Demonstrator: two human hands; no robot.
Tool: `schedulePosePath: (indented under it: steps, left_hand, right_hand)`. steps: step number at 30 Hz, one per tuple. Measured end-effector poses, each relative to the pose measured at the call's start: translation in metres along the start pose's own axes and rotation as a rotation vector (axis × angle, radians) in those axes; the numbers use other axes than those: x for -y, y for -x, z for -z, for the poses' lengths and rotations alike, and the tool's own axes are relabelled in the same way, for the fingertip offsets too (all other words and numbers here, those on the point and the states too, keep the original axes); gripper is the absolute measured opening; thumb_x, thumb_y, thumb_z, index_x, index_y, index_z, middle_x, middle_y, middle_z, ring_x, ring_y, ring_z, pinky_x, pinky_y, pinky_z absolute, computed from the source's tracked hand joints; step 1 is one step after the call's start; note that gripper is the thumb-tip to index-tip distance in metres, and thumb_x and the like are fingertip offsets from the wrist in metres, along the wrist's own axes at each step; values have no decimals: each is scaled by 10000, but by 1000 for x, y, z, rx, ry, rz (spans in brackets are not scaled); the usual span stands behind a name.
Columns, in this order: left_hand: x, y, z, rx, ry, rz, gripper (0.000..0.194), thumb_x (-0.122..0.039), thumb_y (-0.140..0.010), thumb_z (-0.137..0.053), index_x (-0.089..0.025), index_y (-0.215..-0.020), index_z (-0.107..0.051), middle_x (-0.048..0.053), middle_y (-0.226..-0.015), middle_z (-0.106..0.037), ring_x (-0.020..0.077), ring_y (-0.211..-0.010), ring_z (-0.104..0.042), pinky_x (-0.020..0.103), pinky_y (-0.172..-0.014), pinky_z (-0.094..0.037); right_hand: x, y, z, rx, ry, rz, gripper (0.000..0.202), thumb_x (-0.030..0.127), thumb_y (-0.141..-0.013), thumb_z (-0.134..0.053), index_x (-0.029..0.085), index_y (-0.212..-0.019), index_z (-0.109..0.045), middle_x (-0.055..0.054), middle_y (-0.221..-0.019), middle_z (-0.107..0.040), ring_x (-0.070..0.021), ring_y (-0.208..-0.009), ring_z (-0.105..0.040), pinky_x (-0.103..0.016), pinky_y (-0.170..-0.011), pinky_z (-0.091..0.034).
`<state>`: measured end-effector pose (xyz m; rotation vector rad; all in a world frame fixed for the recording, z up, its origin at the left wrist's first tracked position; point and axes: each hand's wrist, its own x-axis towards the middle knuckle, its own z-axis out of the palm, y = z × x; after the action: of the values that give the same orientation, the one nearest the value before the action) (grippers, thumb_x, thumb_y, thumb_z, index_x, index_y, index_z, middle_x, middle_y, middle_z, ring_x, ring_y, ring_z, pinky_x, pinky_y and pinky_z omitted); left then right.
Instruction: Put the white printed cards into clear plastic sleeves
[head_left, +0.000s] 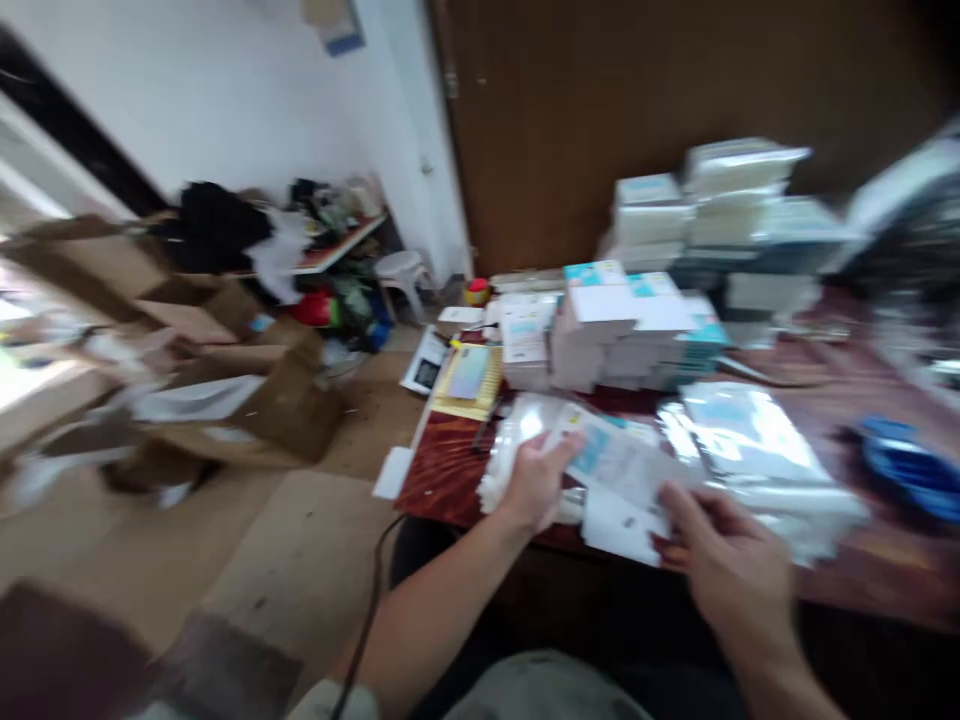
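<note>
My left hand (pixel 536 485) is closed, thumb on top, on the left end of a printed card (pixel 611 450) with teal and white print, which may be in a clear sleeve. My right hand (pixel 739 560) is curled, its fingertips at the right edge of a white card (pixel 619 525) just below the printed one. Motion blur softens the fingertips. Under and beside my left hand lie shiny clear plastic sleeves (pixel 529 420). A pile of shiny clear packets (pixel 754 430) lies beyond my right hand.
Stacks of teal-and-white cards (pixel 600 310) stand along the back of the dark red table (pixel 450 465), with taller stacks (pixel 739 190) behind. A phone (pixel 466 375) rests on a yellow pad. A blue round object (pixel 911 465) sits at right. Open cardboard boxes (pixel 292 400) cover the floor at left.
</note>
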<state>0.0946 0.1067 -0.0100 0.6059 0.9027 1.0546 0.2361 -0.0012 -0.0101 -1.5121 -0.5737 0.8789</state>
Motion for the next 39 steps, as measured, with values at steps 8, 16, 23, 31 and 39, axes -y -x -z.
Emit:
schedulePosePath:
  steps: [8, 16, 23, 31, 39]
  left_hand:
    - [3, 10, -13, 78, 21, 42, 332, -296, -735, -818, -131, -996, -698, 78, -971, -751, 200, -834, -712, 292, -738, -575]
    - [-4, 14, -7, 116, -191, 159, 401, -383, -740, -792, -118, -1014, -667, 74, -780, -724, 165, -569, -655, 242, -475, -518]
    - [-5, 9, -7, 301, -615, 152, 498, -586, -798, -653, -139, -1015, -631, 46, -657, -667, 147, -404, -546, 270, -390, -444]
    - [-46, -32, 45, -259, -1720, -297, 597, -607, -766, -619, -136, -1133, -619, 174, -1092, -680, 340, -1014, -637, 373, -779, -465]
    - [-58, -43, 70, -102, -1545, -94, 310, -503, -731, -680, -199, -776, -645, 37, -628, -672, 196, -538, -578, 277, -529, -325]
  right_hand:
    - [-16, -19, -27, 86, -206, 113, 349, 476, -802, -743, 172, -728, -590, 17, -548, -622, -121, -444, -574, -232, -434, -489]
    - [-24, -34, -15, 386, -188, 137, 313, 381, -715, -825, 199, -913, -664, -13, -760, -701, -152, -644, -623, -259, -579, -506]
    - [-1, -34, -15, 381, -122, 4, 331, 453, -719, -791, 185, -865, -663, 16, -640, -640, -124, -536, -555, -240, -516, -429]
    - [12, -138, 83, -332, 543, 223, 308, 480, -738, -680, 180, -805, -656, -54, -728, -664, -208, -651, -589, -326, -629, -434]
    - [7, -90, 47, 74, 978, 782, 250, 407, -898, -591, 184, -986, -659, -105, -973, -685, -242, -923, -610, -352, -820, -465]
